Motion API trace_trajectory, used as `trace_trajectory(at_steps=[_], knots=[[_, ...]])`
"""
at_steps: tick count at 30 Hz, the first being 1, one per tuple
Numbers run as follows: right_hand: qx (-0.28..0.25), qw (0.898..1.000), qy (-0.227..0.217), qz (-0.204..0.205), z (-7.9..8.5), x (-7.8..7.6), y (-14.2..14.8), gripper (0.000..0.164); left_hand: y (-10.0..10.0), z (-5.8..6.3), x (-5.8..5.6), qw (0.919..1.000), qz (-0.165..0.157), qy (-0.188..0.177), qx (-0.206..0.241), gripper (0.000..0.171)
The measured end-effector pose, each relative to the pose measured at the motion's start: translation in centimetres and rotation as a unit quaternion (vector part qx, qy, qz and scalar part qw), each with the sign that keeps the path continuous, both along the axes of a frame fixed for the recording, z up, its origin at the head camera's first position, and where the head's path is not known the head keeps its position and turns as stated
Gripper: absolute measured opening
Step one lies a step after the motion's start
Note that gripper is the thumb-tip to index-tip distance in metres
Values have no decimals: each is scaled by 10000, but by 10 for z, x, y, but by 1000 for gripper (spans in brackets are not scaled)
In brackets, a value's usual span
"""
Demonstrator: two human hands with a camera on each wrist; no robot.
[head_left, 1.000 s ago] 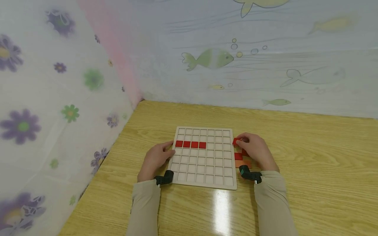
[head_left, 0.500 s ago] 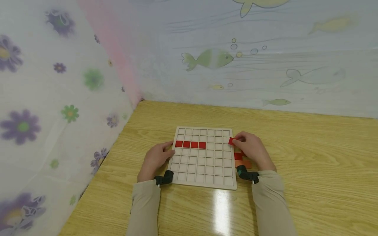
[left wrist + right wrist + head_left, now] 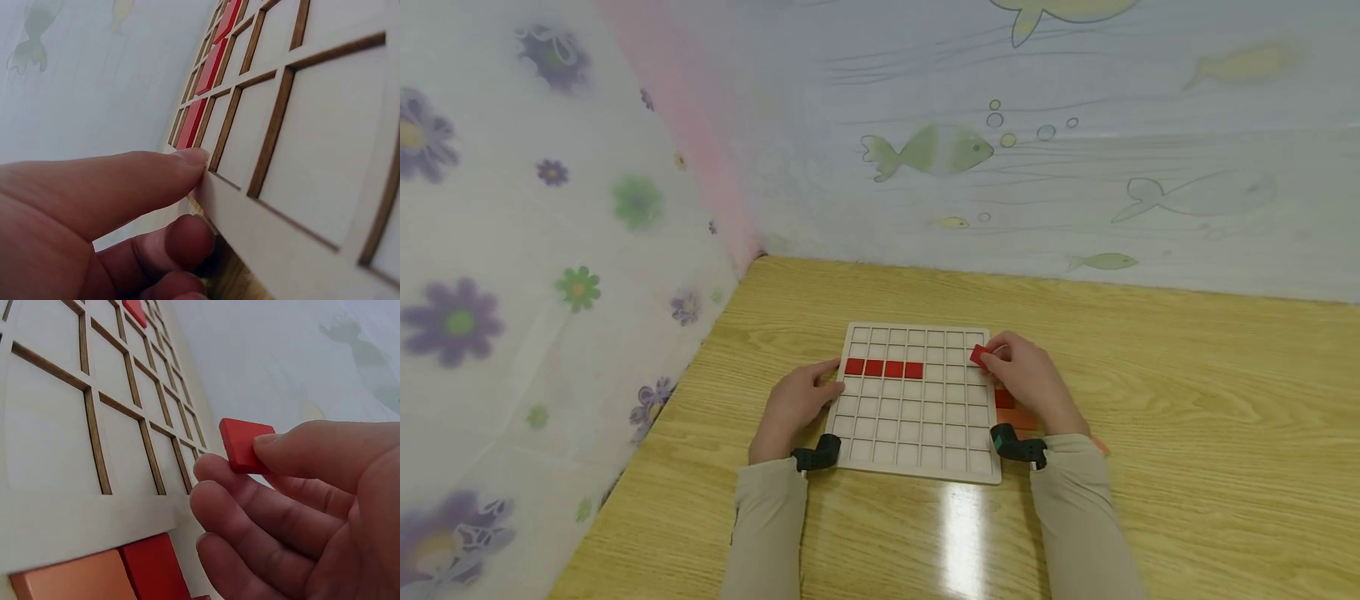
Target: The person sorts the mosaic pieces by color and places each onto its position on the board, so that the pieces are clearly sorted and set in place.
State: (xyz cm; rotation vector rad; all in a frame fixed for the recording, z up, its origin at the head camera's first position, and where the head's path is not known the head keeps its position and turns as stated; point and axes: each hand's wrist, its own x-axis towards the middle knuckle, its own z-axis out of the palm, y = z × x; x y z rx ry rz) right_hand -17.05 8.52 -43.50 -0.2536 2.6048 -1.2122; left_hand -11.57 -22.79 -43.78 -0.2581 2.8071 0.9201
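- Fish drawings (image 3: 943, 150) decorate the pale back wall (image 3: 805, 167) at 12 o'clock, a flowered wall (image 3: 497, 225) stands toward 10, and a wood-grain desk (image 3: 1225, 400) lies before them; hours are read from the middle of the gridded board.
- One red tile (image 3: 979, 356) is at 2 o'clock, tilted and raised above the board's right side; the right wrist view shows it apart from the cells.
- Right hand (image 3: 1028, 371), between 2 and 3 o'clock, pinches that tile with its thumb on the near face; the other fingers are loosely bent.
- Gridded board (image 3: 910, 408) lies on the desk, with four placed red tiles (image 3: 894, 368) toward 10 and 11 o'clock, side by side from the left end of the third row down.
- By count, four cells are filled; the three others in that row are bare, as are the remaining rows, so the filling looks barely begun.
- Left hand (image 3: 795, 402), at 9 o'clock, rests its thumb on the board's rim, fingers relaxed beside the edge.
- Still unplaced at 3 o'clock, just beside the right rim, are a loose red tile (image 3: 1004, 398) and an orange piece (image 3: 1017, 419); more orange (image 3: 1101, 446) peeks out beyond the right sleeve (image 3: 1082, 525). Whether others hide under the arm, I cannot tell.
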Motion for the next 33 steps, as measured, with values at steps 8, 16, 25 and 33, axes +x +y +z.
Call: trace_trajectory(at_steps=[8,16,25,33], knots=[[286,9987,339,253,-2,0,-7,26,0,1,1,10000,41,-20,-10,47],[468,9974,455,308,-2,1,-17,30,-1,-1,0,10000,14,-56,-26,47],[293,9978,447,387,-3,2,-22,29,0,0,0,10000,-12,-10,-1,47],[349,9964,583,498,-2,4,-28,33,0,0,0,10000,-46,-7,-49,46]])
